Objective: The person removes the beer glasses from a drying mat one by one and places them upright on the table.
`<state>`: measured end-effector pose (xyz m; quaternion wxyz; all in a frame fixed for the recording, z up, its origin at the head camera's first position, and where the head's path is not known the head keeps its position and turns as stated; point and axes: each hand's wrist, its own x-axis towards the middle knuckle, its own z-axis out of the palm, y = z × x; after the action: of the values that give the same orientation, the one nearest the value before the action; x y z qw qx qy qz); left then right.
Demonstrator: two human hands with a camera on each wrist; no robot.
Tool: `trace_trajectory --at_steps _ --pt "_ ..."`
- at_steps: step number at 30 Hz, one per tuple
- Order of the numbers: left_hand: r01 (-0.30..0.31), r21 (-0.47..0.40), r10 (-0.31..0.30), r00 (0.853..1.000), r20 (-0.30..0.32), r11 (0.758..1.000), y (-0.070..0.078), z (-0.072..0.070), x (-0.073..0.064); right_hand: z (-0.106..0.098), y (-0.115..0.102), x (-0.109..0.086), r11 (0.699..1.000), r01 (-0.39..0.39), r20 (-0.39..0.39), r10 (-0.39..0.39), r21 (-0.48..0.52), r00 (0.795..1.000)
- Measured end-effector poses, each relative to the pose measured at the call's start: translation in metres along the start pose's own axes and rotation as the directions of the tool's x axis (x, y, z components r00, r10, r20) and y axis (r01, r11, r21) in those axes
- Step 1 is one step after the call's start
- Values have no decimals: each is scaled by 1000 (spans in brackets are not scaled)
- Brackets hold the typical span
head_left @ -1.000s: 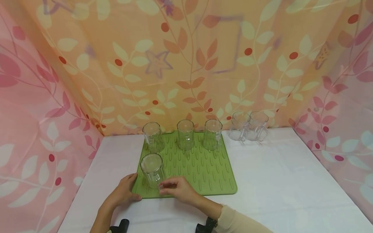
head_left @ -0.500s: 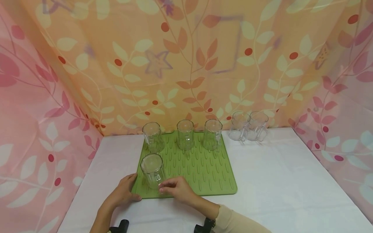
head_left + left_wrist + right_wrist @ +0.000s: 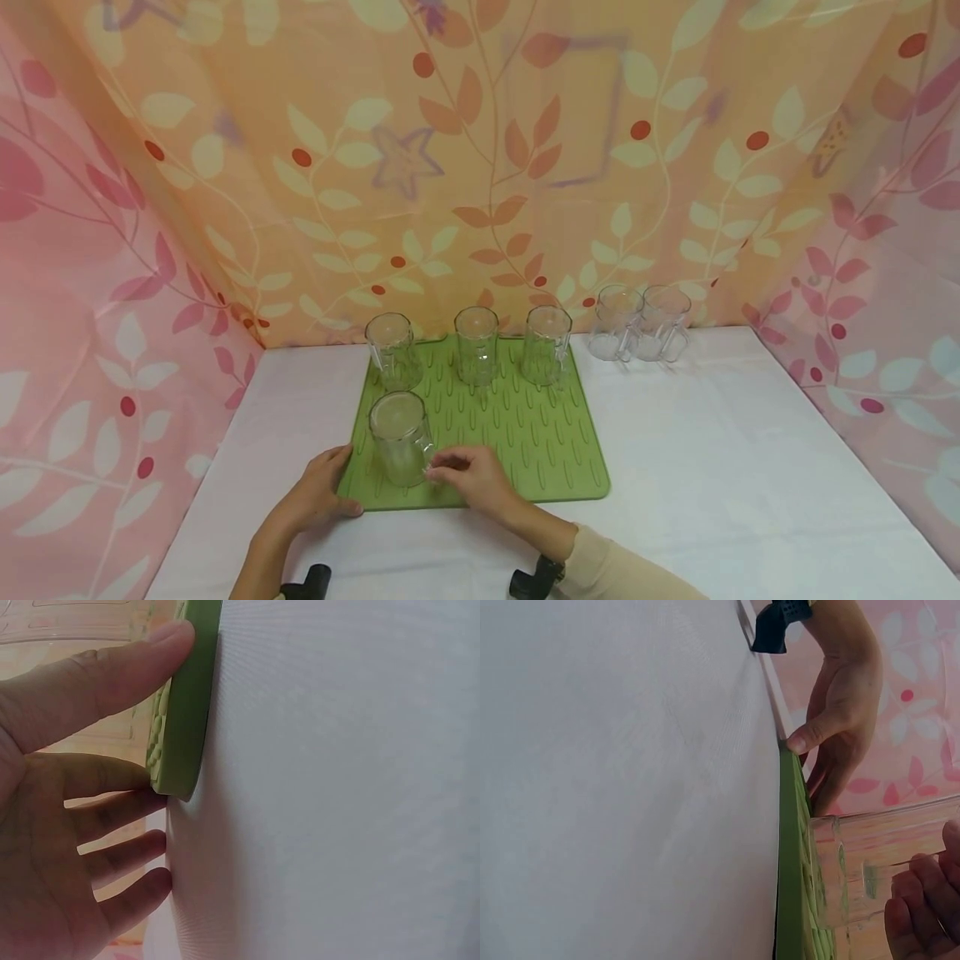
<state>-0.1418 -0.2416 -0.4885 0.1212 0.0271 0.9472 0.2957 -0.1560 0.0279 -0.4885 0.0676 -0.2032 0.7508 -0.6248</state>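
Observation:
My right hand (image 3: 474,482) pinches the handle of a clear glass mug (image 3: 400,442) at the front left of a green ridged mat (image 3: 517,442). In the right wrist view, the mug's (image 3: 885,840) end meets the mat's ridges, and curled fingers (image 3: 922,900) are at the handle. My left hand (image 3: 318,493) lies at the mat's front left corner. Its thumb (image 3: 112,682) rests on the mat's front edge in the left wrist view, with the other fingers spread along the side and touching the white cloth. Whether the mug stands mouth up or down I cannot tell.
Three more glass mugs stand along the mat's back edge: left (image 3: 393,354), middle (image 3: 477,346) and right (image 3: 547,346). Two further mugs (image 3: 617,325) stand close together on the white tablecloth (image 3: 712,450), behind and right of the mat. Patterned curtains (image 3: 480,167) enclose the table's back and sides.
The front mug has shifted slightly right, its handle now pointing more to the right. My right hand has moved right with it. The left hand stays at the mat's corner.

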Motion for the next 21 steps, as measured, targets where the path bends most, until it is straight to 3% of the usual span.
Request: trace_trajectory --at_steps 10,21 --pt "7 -12 -7 1000 2 1000 -1 1 0 -6 -3 -1 972 158 -72 -172 -174 982" --pt "13 -10 -13 1000 7 1000 -1 1 0 -10 -5 -2 916 221 -132 -278 -335 951"
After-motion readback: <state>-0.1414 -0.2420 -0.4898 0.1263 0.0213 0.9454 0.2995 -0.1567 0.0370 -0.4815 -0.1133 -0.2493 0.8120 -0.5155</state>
